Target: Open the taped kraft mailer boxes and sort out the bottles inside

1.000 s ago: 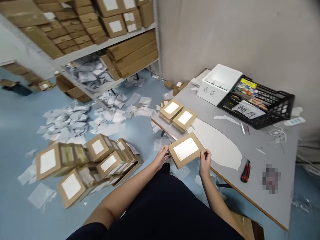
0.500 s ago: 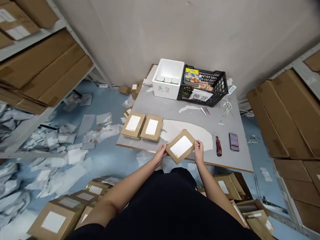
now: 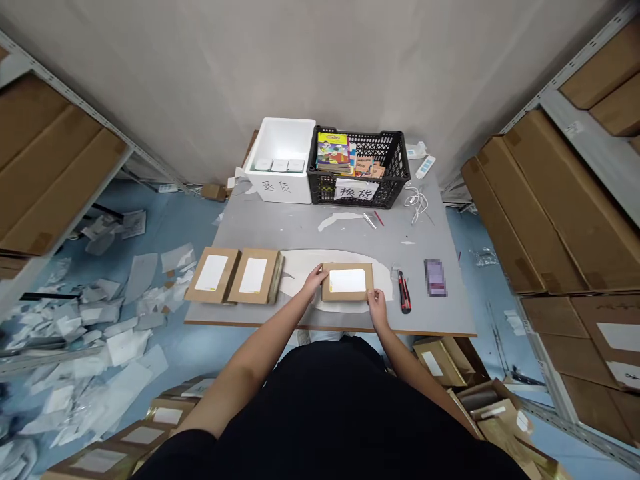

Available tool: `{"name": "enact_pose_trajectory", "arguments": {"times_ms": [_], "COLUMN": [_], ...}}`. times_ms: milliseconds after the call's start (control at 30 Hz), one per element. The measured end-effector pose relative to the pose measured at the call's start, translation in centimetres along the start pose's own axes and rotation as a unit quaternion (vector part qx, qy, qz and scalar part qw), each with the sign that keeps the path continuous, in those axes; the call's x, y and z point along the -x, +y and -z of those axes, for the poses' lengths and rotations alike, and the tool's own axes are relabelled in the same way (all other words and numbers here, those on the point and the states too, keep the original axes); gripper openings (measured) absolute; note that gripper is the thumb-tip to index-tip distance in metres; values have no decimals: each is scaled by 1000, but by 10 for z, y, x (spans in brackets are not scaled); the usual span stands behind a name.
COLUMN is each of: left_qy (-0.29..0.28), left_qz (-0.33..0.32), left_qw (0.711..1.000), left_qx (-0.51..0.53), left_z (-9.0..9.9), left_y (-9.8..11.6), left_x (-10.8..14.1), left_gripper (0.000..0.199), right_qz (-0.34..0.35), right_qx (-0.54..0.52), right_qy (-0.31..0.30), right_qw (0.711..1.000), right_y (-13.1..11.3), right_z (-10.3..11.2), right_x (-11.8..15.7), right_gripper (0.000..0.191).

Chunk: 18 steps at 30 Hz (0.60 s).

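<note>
I've got my left hand and right hand both gripping one kraft box by its edges, with two more kraft boxes lying to its left.

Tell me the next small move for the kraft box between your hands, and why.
Probably slide the kraft box left until it sits next to the matching box at the end of the row of two. Your left hand and right hand already hold its sides, and it lies white label up, like that row.
</note>
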<state>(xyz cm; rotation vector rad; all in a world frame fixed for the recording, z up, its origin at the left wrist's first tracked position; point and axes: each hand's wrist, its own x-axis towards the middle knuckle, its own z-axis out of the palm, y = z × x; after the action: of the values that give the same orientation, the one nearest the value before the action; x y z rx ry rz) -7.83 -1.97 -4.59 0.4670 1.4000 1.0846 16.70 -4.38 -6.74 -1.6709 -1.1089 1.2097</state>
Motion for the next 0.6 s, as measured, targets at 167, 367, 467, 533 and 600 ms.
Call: {"name": "enact_pose_trajectory", "arguments": {"times_ms": [167, 367, 467, 533, 600], "left_qy": [21, 130, 98, 60, 41], "left_qz": [38, 58, 82, 84, 59], "left_qw": [999, 990, 991, 994, 996], "left_qx": [13, -20, -36, -46, -47], "left_z": [-15, -1, -1, -6, -12], "left_y": [-10, -20, -16, -10, -3], "left_x": [-14, -1, 4, 4, 2], "left_gripper": [68, 66, 55, 52, 51], "right_qz": [-40, -69, -78, -70, -56], "right_qx": [-4, -18, -30, -42, -57], "right_qy": [-64, -113, -135, -148, -143], "right_qw": [997, 991, 987, 986, 986], "right_y": [4, -3, -11, -18, -23], "right_z": [23, 29, 20, 13, 10], "right_x": [-35, -75, -86, -88, -87], "right_gripper": [38, 48, 51, 50, 48]}}
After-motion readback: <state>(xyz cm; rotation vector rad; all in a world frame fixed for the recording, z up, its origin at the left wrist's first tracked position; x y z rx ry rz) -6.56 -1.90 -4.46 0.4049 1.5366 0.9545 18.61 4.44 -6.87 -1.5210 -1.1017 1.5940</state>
